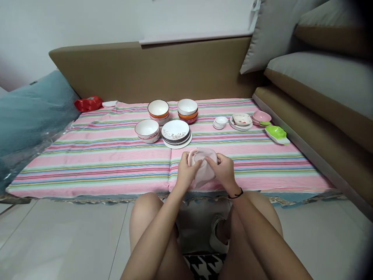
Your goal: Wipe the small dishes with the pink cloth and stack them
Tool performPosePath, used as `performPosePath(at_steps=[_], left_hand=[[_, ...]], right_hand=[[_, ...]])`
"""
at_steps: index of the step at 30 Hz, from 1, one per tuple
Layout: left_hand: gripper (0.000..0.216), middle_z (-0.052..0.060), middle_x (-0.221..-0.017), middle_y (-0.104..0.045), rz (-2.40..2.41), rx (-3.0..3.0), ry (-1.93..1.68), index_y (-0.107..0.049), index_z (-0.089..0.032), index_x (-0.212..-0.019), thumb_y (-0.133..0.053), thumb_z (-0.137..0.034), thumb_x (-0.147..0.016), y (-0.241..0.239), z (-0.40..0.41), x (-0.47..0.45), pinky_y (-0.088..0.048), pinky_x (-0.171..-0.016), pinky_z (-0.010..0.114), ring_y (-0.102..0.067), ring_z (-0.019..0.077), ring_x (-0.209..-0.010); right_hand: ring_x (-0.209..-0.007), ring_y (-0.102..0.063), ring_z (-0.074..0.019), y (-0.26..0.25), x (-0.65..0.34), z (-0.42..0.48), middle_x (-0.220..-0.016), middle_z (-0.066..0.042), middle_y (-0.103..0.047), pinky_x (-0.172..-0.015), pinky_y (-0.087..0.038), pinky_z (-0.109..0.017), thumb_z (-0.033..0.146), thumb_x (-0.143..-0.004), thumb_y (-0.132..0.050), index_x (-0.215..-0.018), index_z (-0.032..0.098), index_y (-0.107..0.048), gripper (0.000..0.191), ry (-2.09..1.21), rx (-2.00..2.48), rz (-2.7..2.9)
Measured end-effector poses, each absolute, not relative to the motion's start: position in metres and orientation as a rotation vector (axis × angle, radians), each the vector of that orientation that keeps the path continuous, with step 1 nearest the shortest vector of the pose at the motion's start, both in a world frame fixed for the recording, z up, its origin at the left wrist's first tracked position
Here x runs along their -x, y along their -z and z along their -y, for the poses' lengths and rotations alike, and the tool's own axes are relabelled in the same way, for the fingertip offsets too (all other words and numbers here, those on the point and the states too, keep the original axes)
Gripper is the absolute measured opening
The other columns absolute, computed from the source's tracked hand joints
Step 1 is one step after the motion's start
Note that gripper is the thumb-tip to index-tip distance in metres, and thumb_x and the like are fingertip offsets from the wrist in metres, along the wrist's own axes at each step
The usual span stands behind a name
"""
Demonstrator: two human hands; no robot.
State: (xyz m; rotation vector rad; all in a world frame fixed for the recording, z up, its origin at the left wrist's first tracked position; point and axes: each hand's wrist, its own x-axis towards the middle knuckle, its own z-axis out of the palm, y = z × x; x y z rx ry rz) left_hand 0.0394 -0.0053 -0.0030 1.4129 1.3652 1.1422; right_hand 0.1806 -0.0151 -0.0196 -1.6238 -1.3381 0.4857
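Note:
In front of my knees, both hands hold a small pink dish (192, 154) with a pale pink cloth (204, 174) draped over it. My left hand (185, 171) grips the dish's left edge, its thumb pressing on the cloth. On the other side my right hand (225, 170) pinches the cloth against the right edge, thumb on top. The cloth hides most of the dish, so its full shape cannot be made out. Just beyond the hands stands a stack of patterned plates (175, 129).
Bowls (147, 129) stand in stacks at centre-left. Toward the right are small white dishes (221, 120), floral dishes (241, 119), pink bowls (261, 116) and a green leaf-shaped dish (276, 133). A striped cloth (101, 155) covers the seat. Cushions (317, 81) rise on the right; a red package (89, 104) lies far left.

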Motion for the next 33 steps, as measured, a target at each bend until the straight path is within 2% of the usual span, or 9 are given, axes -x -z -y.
performPosePath(at_steps=[4, 10, 15, 18, 21, 23, 26, 30, 33], left_hand=[[0.028, 0.001, -0.090, -0.060, -1.355, -1.416, -1.144, -0.058, -0.019, -0.097, -0.065, -0.019, -0.070, 0.005, 0.004, -0.039, -0.041, -0.076, 0.028, -0.056, 0.0186, -0.085], [0.018, 0.000, -0.079, -0.058, -1.372, -1.238, -1.272, -0.057, -0.019, -0.085, -0.064, -0.021, -0.069, 0.017, -0.003, -0.038, -0.041, -0.068, 0.027, -0.054, 0.0172, -0.075], [0.024, 0.001, -0.080, -0.061, -1.362, -1.089, -1.304, -0.058, -0.017, -0.087, -0.066, -0.023, -0.066, 0.018, -0.007, -0.035, -0.043, -0.066, 0.027, -0.055, 0.0169, -0.075], [0.026, 0.002, -0.080, -0.062, -1.307, -1.021, -1.294, -0.059, -0.017, -0.089, -0.067, -0.025, -0.065, 0.016, -0.007, -0.034, -0.045, -0.064, 0.027, -0.056, 0.0161, -0.071], [0.026, 0.001, -0.077, -0.061, -1.302, -0.996, -1.275, -0.059, -0.017, -0.087, -0.068, -0.026, -0.065, 0.016, -0.006, -0.035, -0.045, -0.063, 0.026, -0.055, 0.0147, -0.068], [0.027, 0.001, -0.078, -0.061, -1.308, -0.999, -1.272, -0.059, -0.017, -0.088, -0.069, -0.027, -0.065, 0.018, -0.006, -0.035, -0.045, -0.063, 0.026, -0.055, 0.0147, -0.069], [0.029, 0.001, -0.081, -0.062, -1.294, -0.989, -1.272, -0.059, -0.017, -0.090, -0.068, -0.027, -0.065, 0.019, -0.006, -0.035, -0.045, -0.063, 0.026, -0.056, 0.0156, -0.071], [0.025, 0.001, -0.081, -0.061, -1.332, -1.051, -1.284, -0.059, -0.017, -0.088, -0.067, -0.026, -0.066, 0.018, -0.005, -0.036, -0.044, -0.067, 0.027, -0.055, 0.0161, -0.075], [0.024, 0.002, -0.082, -0.061, -1.333, -1.082, -1.293, -0.059, -0.017, -0.087, -0.067, -0.025, -0.066, 0.017, -0.004, -0.037, -0.044, -0.070, 0.027, -0.055, 0.0164, -0.076]], right_hand=[[-0.049, -0.030, -0.0092, 0.021, -0.180, 0.014, -0.048, 0.006, -0.030, -0.047, -0.021, -0.024, 0.043, -0.079, -0.054, -0.053, 0.020, -0.036, 0.040, -0.489, 1.590, 1.347], [-0.053, -0.031, -0.0101, 0.019, -0.183, 0.015, -0.054, 0.006, -0.031, -0.048, -0.024, -0.024, 0.044, -0.084, -0.050, -0.063, 0.019, -0.043, 0.033, -0.709, 1.425, 1.372], [-0.054, -0.028, -0.0099, 0.014, -0.189, 0.016, -0.055, 0.005, -0.025, -0.049, -0.021, -0.025, 0.046, -0.084, -0.050, -0.057, 0.020, -0.032, 0.042, -0.777, 1.379, 1.255], [-0.057, -0.037, -0.0119, 0.015, -0.193, 0.014, -0.057, 0.003, -0.038, -0.052, -0.028, -0.025, 0.042, -0.081, -0.053, -0.060, 0.018, -0.048, 0.032, -0.803, 1.374, 1.199], [-0.076, -0.052, -0.0178, 0.019, -0.194, 0.012, -0.080, -0.003, -0.059, -0.067, -0.040, -0.029, 0.031, -0.076, -0.055, -0.078, 0.017, -0.064, 0.017, -0.783, 1.313, 1.225], [-0.084, -0.055, -0.0203, 0.019, -0.193, 0.012, -0.088, -0.005, -0.063, -0.073, -0.042, -0.032, 0.027, -0.073, -0.055, -0.082, 0.018, -0.067, 0.017, -0.743, 1.290, 1.249], [-0.081, -0.055, -0.0199, 0.016, -0.190, 0.013, -0.084, -0.005, -0.062, -0.070, -0.042, -0.031, 0.030, -0.077, -0.054, -0.077, 0.018, -0.066, 0.017, -0.734, 1.294, 1.221], [-0.065, -0.048, -0.0150, 0.011, -0.187, 0.015, -0.068, -0.001, -0.054, -0.058, -0.037, -0.027, 0.043, -0.083, -0.053, -0.066, 0.017, -0.056, 0.031, -0.768, 1.341, 1.139], [-0.064, -0.049, -0.0146, 0.015, -0.184, 0.012, -0.069, 0.001, -0.053, -0.057, -0.038, -0.026, 0.047, -0.081, -0.055, -0.076, 0.019, -0.055, 0.029, -0.820, 1.340, 1.079]])
